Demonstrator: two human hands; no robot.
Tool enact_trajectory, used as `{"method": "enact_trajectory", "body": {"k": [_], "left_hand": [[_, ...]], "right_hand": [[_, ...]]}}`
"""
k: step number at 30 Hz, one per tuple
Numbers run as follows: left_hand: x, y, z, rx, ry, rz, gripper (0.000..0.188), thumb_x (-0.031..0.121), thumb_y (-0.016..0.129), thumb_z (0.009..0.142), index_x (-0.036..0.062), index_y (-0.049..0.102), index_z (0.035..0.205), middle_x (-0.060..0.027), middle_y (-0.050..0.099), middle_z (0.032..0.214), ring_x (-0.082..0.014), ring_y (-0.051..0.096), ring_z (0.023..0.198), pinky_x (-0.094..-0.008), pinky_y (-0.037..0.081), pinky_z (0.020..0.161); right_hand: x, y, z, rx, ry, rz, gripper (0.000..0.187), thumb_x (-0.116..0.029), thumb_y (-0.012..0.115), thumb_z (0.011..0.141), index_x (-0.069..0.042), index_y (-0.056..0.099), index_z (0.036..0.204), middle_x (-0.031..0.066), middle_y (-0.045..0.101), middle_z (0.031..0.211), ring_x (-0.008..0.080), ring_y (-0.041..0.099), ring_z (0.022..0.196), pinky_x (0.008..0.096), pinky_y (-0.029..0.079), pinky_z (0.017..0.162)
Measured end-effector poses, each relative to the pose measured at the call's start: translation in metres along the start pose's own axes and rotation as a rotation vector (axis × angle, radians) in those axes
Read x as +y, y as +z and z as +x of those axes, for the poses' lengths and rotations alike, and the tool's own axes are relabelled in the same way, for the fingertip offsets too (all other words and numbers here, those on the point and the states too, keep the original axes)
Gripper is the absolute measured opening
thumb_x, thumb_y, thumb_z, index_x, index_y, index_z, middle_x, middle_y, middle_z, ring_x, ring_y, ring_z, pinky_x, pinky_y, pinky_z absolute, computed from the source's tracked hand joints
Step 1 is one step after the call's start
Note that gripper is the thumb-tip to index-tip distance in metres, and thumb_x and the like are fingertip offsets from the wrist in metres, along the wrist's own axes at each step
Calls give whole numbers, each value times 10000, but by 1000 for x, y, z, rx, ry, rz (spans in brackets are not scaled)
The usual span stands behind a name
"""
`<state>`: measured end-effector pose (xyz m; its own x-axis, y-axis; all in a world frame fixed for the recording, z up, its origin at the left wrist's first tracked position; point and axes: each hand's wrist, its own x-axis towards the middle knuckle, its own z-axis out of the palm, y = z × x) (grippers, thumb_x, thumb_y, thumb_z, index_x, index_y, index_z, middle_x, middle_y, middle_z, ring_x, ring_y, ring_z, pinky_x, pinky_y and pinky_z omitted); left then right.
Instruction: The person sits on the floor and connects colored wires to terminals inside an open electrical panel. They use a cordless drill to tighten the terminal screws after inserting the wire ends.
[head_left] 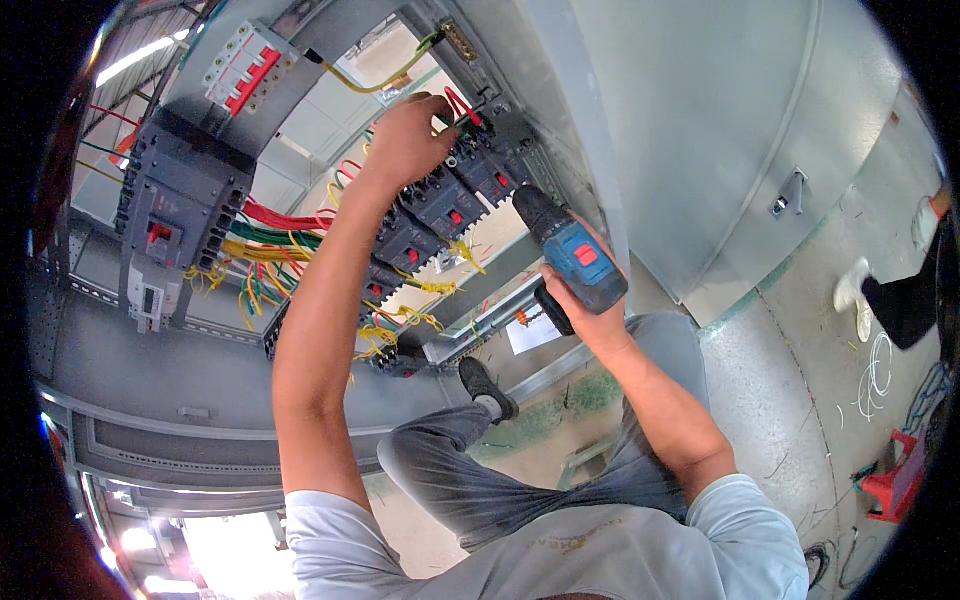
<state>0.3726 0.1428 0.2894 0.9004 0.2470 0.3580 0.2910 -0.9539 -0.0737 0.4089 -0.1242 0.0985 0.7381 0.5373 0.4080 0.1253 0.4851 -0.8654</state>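
My right hand (592, 318) is wrapped round the handle of a blue and black cordless drill (580, 262). The drill's chuck points up and left, close to a row of dark moulded-case breakers (440, 208) with red switches. Over the upper end of that row, my left hand (408, 142) has its fingers curled together beside a pair of red wires (459, 104). What those fingers grip is hidden; some dark green shows by the fingertips. Thick red cables (285, 217) and green and yellow ones run behind my left forearm toward the row.
A larger dark breaker (185, 190) and a white breaker with red levers (240, 72) sit on the cabinet frame at left. A grey cabinet door (700, 130) stands at right. Another person's shoe (853, 298), loose white cable (875, 375) and a red object (893, 482) are beyond.
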Motion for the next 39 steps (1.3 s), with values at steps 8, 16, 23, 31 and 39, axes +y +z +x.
{"method": "enact_trajectory", "body": {"k": [8, 16, 23, 31, 39], "left_hand": [[7, 5, 0, 21, 13, 50, 242, 209, 717, 832, 31, 727, 995, -208, 699, 1005, -413, 663, 997, -503, 529, 885], [4, 4, 0, 20, 45, 46, 243, 211, 714, 833, 34, 734, 999, -208, 700, 988, -409, 665, 986, -500, 532, 877], [7, 2, 2, -15, 4, 53, 282, 240, 726, 854, 23, 720, 1034, -212, 706, 1048, -415, 665, 1022, -495, 525, 899], [3, 5, 5, -15, -11, 50, 288, 239, 714, 848, 15, 737, 1028, -246, 708, 1052, -432, 671, 1012, -498, 533, 898], [5, 7, 5, 27, 29, 60, 293, 197, 684, 793, 20, 743, 1019, -246, 704, 980, -437, 679, 947, -505, 544, 881]], "right_hand": [[8, 0, 0, -4, -6, -7, 642, -65, 803, 817, 31, 560, 1404, 135, 724, 1164, 138, 674, 1031, 323, 520, 968], [-40, -6, 14, -76, -95, -287, 632, -32, 803, 763, -2, 608, 1363, 188, 731, 1166, 276, 736, 1062, 367, 545, 949], [-90, -1, 32, -118, -169, -566, 643, -105, 802, 760, -7, 605, 1363, 244, 694, 1134, 426, 693, 1016, 419, 560, 861], [-39, -18, 23, -105, -179, -395, 461, -18, 797, 754, 19, 669, 1196, 181, 736, 1011, 305, 726, 948, 357, 548, 865], [0, 1, 7, 7, -189, -234, 338, -16, 797, 780, 15, 676, 1094, 127, 724, 981, 211, 699, 877, 330, 540, 831]]}}
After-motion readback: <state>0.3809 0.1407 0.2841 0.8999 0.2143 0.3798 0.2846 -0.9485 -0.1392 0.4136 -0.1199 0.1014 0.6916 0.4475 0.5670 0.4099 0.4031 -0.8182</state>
